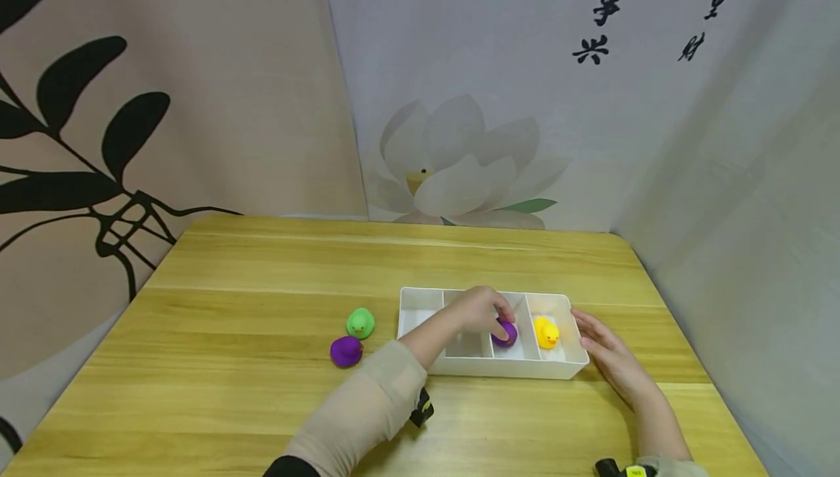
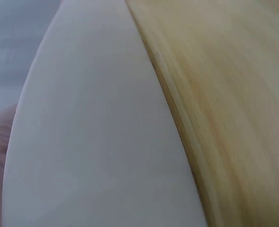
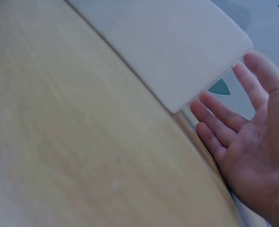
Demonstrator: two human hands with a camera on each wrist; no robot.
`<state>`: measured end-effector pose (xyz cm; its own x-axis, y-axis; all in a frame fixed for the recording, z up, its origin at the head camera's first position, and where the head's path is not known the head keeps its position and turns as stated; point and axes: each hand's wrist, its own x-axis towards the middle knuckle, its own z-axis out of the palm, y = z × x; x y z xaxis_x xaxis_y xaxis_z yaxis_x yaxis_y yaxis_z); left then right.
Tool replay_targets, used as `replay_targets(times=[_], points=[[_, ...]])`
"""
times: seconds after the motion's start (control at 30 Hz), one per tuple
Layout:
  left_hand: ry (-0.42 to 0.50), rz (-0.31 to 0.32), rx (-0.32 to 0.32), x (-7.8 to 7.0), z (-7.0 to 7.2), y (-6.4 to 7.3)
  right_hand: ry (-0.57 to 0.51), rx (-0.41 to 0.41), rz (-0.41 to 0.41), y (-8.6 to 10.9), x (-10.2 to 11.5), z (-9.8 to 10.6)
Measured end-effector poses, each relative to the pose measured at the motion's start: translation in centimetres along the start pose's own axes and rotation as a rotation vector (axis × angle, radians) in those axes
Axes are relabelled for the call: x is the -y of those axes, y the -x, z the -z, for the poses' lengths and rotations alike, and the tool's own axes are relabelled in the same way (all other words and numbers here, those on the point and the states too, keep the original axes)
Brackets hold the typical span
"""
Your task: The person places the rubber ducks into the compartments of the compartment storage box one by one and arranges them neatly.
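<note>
A white divided box (image 1: 505,367) lies across the table. My left hand (image 1: 480,308) reaches over its front wall and pinches a purple rubber duck (image 1: 504,334) low in a compartment right of the middle. In the end compartment beside it sits a yellow rubber duck (image 1: 546,332). At the box's right end, my right hand (image 1: 613,360) touches the wall, its fingers loosely extended, as the right wrist view also shows. The left wrist view is mostly filled by the box's wall (image 2: 92,123), with a bit of the hand at the left edge.
Left of the box, a green rubber duck (image 1: 360,323) and a second purple rubber duck (image 1: 345,351) stand close together on the wooden table (image 1: 230,360). Printed cloth (image 1: 262,83) hangs behind the table's far edge and along its right side.
</note>
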<state>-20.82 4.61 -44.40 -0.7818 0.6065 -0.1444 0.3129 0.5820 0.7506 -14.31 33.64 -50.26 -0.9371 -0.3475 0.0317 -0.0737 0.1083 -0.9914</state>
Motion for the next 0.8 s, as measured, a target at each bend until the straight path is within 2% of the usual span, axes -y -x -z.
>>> replay_targets(times=[0.17, 0.33, 0.47, 0.63, 0.8], points=[[0.041, 0.005, -0.028, -0.1, 0.5, 0.3, 0.012, -0.005, -0.014, 0.0, 0.1, 0.0], [0.060, -0.082, -0.073, -0.9, 1.8, 1.3, 0.010, -0.007, -0.016, 0.0, 0.2, -0.1], [0.102, -0.135, -0.094, -1.3, 2.6, 2.4, 0.015, -0.005, -0.019, 0.0, 0.2, 0.0], [0.196, -0.150, -0.131, -1.5, 3.2, 4.0, 0.010, -0.004, -0.015, 0.0, 0.1, 0.0], [0.242, -0.178, -0.183, -1.8, 3.7, 6.0, 0.000, 0.003, -0.004, 0.0, 0.0, 0.0]])
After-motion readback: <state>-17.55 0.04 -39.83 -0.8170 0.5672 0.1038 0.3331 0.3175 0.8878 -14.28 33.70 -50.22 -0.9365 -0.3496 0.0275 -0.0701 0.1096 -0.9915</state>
